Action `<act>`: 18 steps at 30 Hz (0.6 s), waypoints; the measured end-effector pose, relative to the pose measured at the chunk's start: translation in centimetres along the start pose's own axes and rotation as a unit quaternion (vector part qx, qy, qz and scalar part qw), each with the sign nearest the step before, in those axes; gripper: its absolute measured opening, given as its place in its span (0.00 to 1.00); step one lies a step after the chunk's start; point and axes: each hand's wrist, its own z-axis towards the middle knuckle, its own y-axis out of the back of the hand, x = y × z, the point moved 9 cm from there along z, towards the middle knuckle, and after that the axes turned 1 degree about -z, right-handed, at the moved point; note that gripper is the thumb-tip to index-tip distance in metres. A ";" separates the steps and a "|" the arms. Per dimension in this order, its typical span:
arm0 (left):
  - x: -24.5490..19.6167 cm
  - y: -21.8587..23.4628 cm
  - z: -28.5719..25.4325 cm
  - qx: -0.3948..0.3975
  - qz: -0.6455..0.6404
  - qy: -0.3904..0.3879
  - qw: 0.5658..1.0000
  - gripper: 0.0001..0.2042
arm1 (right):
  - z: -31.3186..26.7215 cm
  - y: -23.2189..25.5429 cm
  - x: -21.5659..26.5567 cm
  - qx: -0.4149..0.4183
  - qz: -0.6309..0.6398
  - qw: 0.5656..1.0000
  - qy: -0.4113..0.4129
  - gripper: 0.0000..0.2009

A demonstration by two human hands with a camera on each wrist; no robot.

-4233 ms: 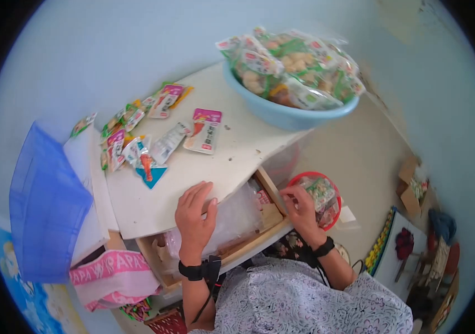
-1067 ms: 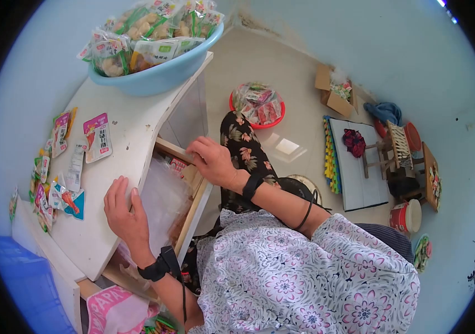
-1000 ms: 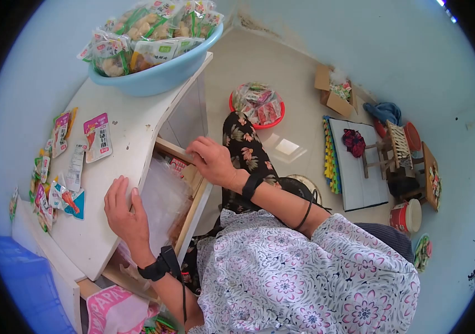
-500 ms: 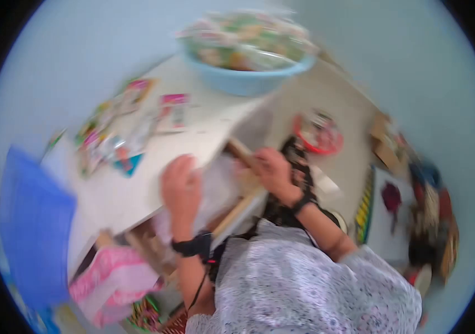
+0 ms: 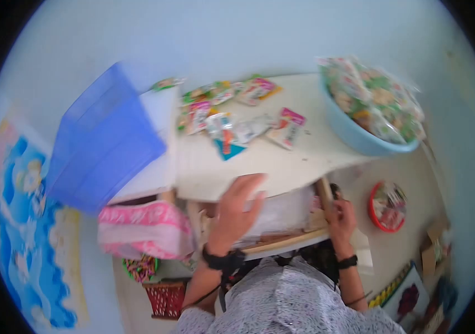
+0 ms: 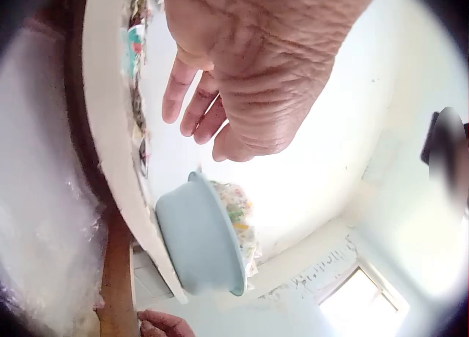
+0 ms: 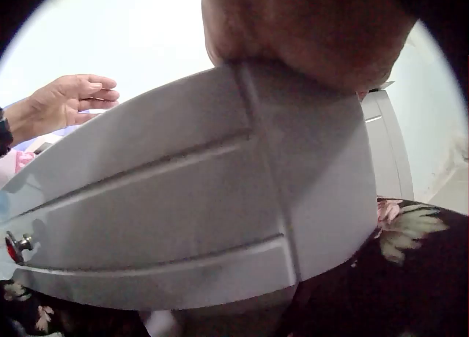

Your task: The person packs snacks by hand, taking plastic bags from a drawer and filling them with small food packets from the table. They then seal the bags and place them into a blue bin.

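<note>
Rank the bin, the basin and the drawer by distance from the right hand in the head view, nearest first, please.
1. Drawer: the right hand holds its right end.
2. Basin: ahead and slightly right.
3. Bin: far left.

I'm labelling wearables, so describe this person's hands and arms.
The left hand and right hand are gloveless. A black band circles each wrist, bulkier on the left. A thin dark cable trails along the left forearm. Sleeves are pale and finely patterned.
</note>
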 end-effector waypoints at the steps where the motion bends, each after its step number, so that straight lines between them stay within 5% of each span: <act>1: 0.1 1.0 -0.1 -0.006 0.020 0.003 1.000 0.17 | 0.0 0.0 -0.1 0.003 -0.001 1.000 -0.011 0.07; 4: 2.2 1.8 -0.8 -0.014 -0.053 0.091 0.994 0.16 | 0.1 0.5 1.0 0.005 -0.046 0.998 0.030 0.08; 7: 2.8 0.4 -0.3 -0.019 -0.140 0.155 0.978 0.15 | 1.0 1.3 1.7 0.049 -0.006 0.999 -0.013 0.08; 12: 0.7 -5.4 3.9 0.015 -0.318 0.168 0.933 0.19 | 4.4 8.4 -1.1 -0.108 0.133 0.983 -0.068 0.05; 14: 0.1 -8.2 6.3 0.028 -0.379 0.208 0.901 0.21 | 7.0 12.2 -3.3 -0.168 0.220 0.946 -0.168 0.09; 18: 1.1 -14.7 10.5 0.078 -0.461 0.287 0.836 0.36 | 13.3 16.5 -6.8 -0.157 0.270 0.920 -0.238 0.28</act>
